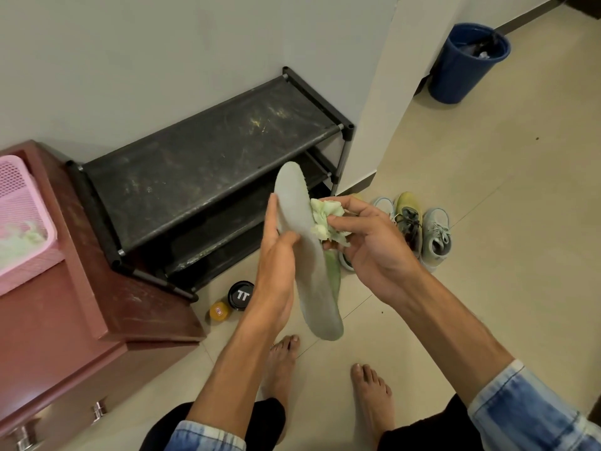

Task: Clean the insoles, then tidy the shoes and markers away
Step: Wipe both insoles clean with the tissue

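My left hand [276, 255] grips a long grey-green foam insole [304, 255] | my right hand [364, 242] pinches a crumpled pale-green cloth [325, 219] against it | black shoe rack [208, 157] behind, sneakers [422, 232] beside.

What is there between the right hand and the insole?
In the head view, a crumpled pale green cloth lies there: the right hand pinches it against the insole, which the left hand holds.

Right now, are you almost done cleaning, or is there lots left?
Not nearly. Done: one insole is out of its shoe. In hand: the left hand holds it up while the right hand presses a crumpled green cloth against it. Left: the shoes sit on the floor beside the shoe rack, not on it. I can't see any markers.
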